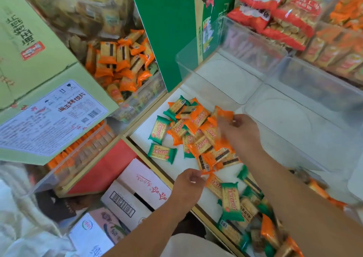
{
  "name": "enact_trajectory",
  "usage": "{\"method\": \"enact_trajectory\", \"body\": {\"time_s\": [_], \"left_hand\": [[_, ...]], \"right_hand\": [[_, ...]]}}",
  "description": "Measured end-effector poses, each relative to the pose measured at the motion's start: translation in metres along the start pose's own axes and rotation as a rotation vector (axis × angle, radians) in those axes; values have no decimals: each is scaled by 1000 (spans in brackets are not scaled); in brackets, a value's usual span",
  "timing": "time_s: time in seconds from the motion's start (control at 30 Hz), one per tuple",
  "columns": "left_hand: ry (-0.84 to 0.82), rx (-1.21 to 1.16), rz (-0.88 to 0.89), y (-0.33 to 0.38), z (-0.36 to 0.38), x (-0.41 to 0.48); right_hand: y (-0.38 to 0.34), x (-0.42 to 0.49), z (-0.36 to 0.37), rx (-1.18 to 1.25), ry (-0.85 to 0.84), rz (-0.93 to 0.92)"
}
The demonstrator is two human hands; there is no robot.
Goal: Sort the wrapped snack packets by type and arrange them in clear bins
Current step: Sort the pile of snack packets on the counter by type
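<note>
A heap of small wrapped cracker packets (198, 133), some orange-ended and some green-ended, lies on a white shelf top (141, 135). My right hand (241, 133) is over the heap's right side and pinches an orange packet (225, 113) at its top edge. My left hand (188, 186) is at the heap's near edge, and its fingertips pinch the end of another orange packet (208, 171). More green packets (231, 201) lie near my right forearm. Two clear bins with nothing in them (231, 60) (324, 107) stand behind the heap.
A clear bin full of orange packets (121, 60) stands at the back left beside a tall green carton (165, 31). A pale green box (39, 91) fills the left. Bagged biscuits (284, 17) are stacked at the back right. Cardboard boxes (137, 194) sit below the shelf edge.
</note>
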State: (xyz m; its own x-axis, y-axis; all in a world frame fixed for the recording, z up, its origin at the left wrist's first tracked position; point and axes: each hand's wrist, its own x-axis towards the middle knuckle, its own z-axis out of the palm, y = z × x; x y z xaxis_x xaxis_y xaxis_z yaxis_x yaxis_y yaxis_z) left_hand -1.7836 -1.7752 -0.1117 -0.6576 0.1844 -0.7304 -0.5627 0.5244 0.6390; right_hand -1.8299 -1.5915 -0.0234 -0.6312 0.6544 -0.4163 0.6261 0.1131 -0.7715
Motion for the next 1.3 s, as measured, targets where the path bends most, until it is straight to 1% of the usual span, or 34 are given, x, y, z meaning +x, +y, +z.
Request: {"method": "enact_trajectory", "body": {"time_s": [0.07, 0.17, 0.23, 0.33, 0.43, 0.53, 0.6, 0.63, 0.7, 0.73, 0.8, 0.87, 0.93, 1.0, 1.07, 1.13, 1.23, 1.3], "left_hand": [[-16, 142, 27, -4, -2, -1], [-83, 302, 51, -15, 0, -4], [-109, 330, 96, -22, 6, -2], [-139, 389, 178, -32, 18, 6], [-209, 507, 257, -39, 36, 12], [-115, 648, 315, -39, 54, 16], [-76, 665, 280, -34, 63, 19], [-85, 674, 232, -30, 67, 21], [-135, 606, 121, -24, 73, 25], [-157, 524, 80, -22, 74, 28], [-194, 344, 15, -18, 74, 28], [-232, 146, -60, -16, 73, 28], [-230, 8, -82, -15, 69, 25], [-169, -21, -27, -10, 59, 20], [-96, -35, 15, -4, 44, 16], [-46, -83, 11, 1, 26, 13], [-29, -89, -1, 5, 7, 10], [-33, -89, -11, 5, 3, 5]], "right_hand": [[-15, 14, 16, 40, -28, 1], [-2, 14, 16, -88, -36, 13], [19, 1, 2, -103, -64, 7], [44, -30, -26, -106, -164, 15], [83, -63, -57, -171, -187, 72], [125, -100, -77, -183, -121, 114], [145, -119, -81, -153, -77, 105], [151, -126, -81, -126, -56, 102], [165, -135, -79, -103, -12, 92], [171, -139, -76, -136, 5, 77], [184, -142, -68, -281, 13, 2], [194, -139, -58, -427, -62, -83], [196, -130, -51, -540, -156, -89], [196, -118, -46, -673, -246, -69], [193, -105, -43, -858, -309, -78], [186, -95, -41, -967, -346, -88], [178, -85, -40, -1023, -377, -85], [178, -79, -41, -994, -392, -42]]}}
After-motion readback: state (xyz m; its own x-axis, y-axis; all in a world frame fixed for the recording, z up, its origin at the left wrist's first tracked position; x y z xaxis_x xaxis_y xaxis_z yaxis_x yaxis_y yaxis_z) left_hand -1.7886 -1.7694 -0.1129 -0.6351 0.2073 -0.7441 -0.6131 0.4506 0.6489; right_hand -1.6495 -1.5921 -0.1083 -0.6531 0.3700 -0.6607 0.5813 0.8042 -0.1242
